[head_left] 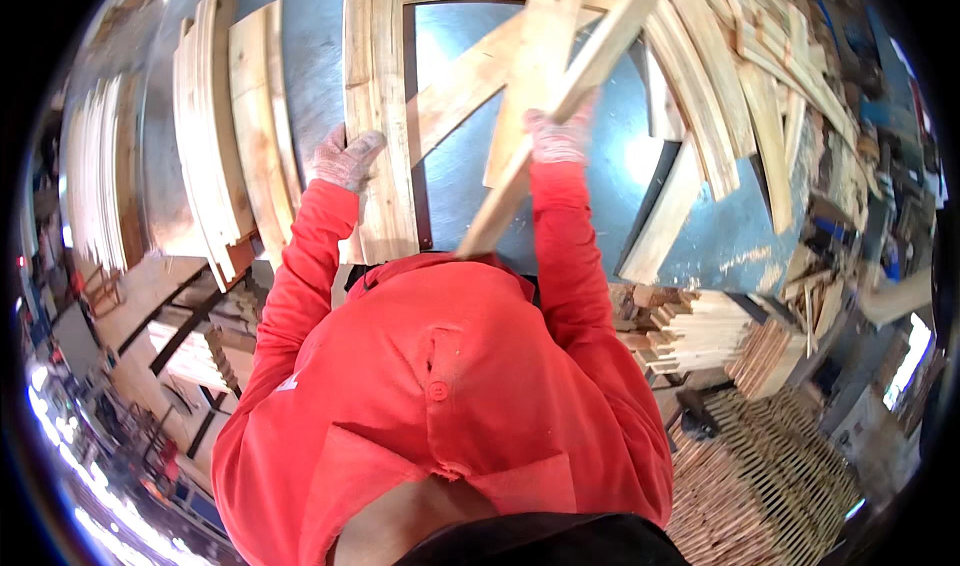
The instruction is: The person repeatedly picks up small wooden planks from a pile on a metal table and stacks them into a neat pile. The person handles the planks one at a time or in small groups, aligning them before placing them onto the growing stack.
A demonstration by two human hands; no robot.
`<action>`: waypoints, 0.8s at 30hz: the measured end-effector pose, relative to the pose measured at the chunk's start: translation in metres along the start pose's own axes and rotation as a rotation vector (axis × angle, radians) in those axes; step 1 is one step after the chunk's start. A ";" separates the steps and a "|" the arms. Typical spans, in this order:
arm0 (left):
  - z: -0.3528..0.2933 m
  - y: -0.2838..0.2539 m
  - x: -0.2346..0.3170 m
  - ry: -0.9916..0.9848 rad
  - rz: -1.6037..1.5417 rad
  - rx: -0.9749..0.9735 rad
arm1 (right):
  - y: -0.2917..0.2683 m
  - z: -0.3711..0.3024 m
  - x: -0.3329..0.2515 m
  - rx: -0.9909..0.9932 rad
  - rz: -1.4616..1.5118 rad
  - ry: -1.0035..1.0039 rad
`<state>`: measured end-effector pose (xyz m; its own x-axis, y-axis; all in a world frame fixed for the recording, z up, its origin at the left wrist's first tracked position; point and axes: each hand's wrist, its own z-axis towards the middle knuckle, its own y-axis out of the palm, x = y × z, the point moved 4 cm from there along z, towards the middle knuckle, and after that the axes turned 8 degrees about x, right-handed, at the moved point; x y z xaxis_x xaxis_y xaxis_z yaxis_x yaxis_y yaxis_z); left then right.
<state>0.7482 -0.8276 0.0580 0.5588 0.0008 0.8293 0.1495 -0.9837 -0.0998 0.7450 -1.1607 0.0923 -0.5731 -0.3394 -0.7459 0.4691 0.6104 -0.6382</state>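
Note:
My left hand (pixel 345 158), in a pale work glove, is at the left edge of a long upright-lying wooden board (pixel 380 201). Its thumb lies over the board's top face while the fingers sit along the side. My right hand (pixel 560 136), gloved too and slightly blurred, is closed around a narrow wooden plank (pixel 606 51). That plank slants from the upper right down toward my body. Beneath it, a wider board (pixel 541 56) and another slanting board (pixel 462 96) lie crossed on the blue-grey table (pixel 455 181).
At left stand board stacks (pixel 205 126) (pixel 100 176) and a pair of boards (pixel 262 106). Several loose planks (pixel 700 66) pile up at right, near a short board (pixel 665 216) by the table edge. Below right are stacked timber pieces (pixel 700 331) and a large slatted pile (pixel 760 476).

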 end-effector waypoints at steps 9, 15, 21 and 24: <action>0.046 -0.048 -0.027 0.163 -0.061 0.081 | 0.043 0.003 -0.047 -0.017 -0.551 -0.060; 0.012 -0.040 0.000 0.012 -0.259 0.041 | 0.034 -0.018 -0.004 -0.502 0.524 0.073; 0.003 -0.021 0.020 -0.052 -0.546 -0.204 | 0.027 -0.116 -0.065 -0.302 -0.293 -0.719; -0.005 0.000 0.050 0.182 -0.340 -0.212 | 0.059 -0.148 -0.034 -0.945 0.189 -0.200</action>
<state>0.7723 -0.8280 0.1023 0.3512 0.3179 0.8807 0.1188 -0.9481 0.2949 0.6926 -1.0079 0.1084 -0.3792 -0.2391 -0.8939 -0.2394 0.9585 -0.1549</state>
